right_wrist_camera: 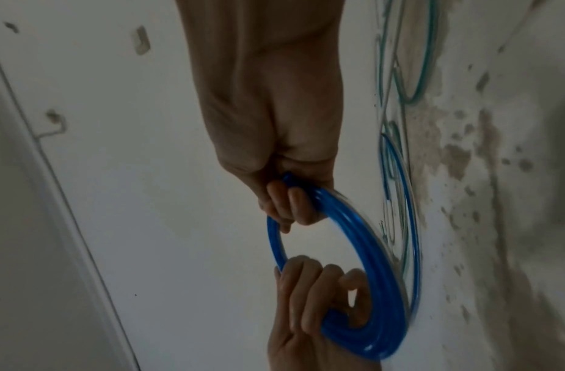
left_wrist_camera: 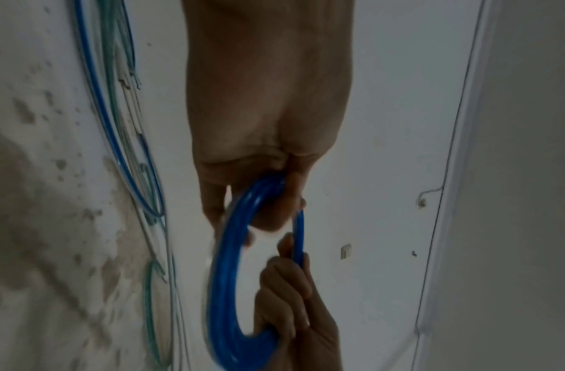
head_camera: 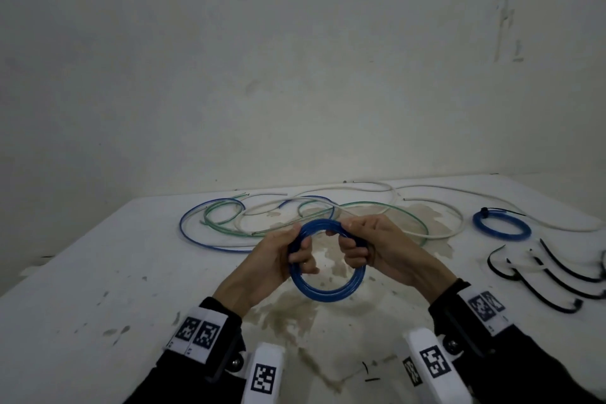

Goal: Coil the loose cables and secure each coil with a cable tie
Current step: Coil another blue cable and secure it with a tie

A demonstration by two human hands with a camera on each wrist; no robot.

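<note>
I see the blue cable coil as several glossy loops in a tidy ring, held above the white table near its middle. My left hand curls its fingers round the ring's left side; my right hand clamps the right side. Loose cables sprawl just behind, near the table's far edge by the wall. A tied blue coil and black cable ties lie to the right, leaving bare stained tabletop below the hands.

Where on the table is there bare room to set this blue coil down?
Bare table left of the left hand, nearer than the loose cables. Crowded right of the right hand: tied coil, cable ties.
</note>
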